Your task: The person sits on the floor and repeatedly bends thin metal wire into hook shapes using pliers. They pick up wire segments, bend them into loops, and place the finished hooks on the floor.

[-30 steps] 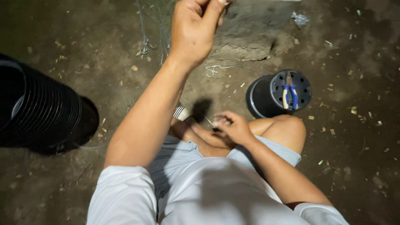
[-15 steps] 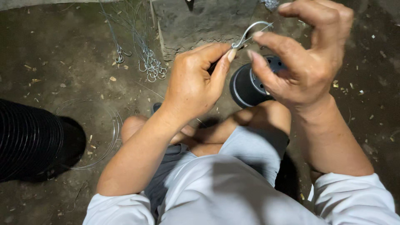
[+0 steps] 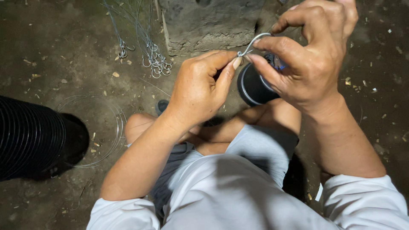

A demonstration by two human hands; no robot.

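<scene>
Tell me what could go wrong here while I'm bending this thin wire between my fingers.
The wire hook has a sharp-looking free end pinched between left hand and right hand; a slip could prick a fingertip. It is held close below your face, so it might spring upward. The coil of loose wire beside your knee could snag your leg.

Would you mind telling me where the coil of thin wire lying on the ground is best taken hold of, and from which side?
Grip the coil of thin wire on its right-hand arc, coming from above. That arc lies flat on bare ground nearest the left hand, whereas its left part lies at the stack of black pots.
</scene>
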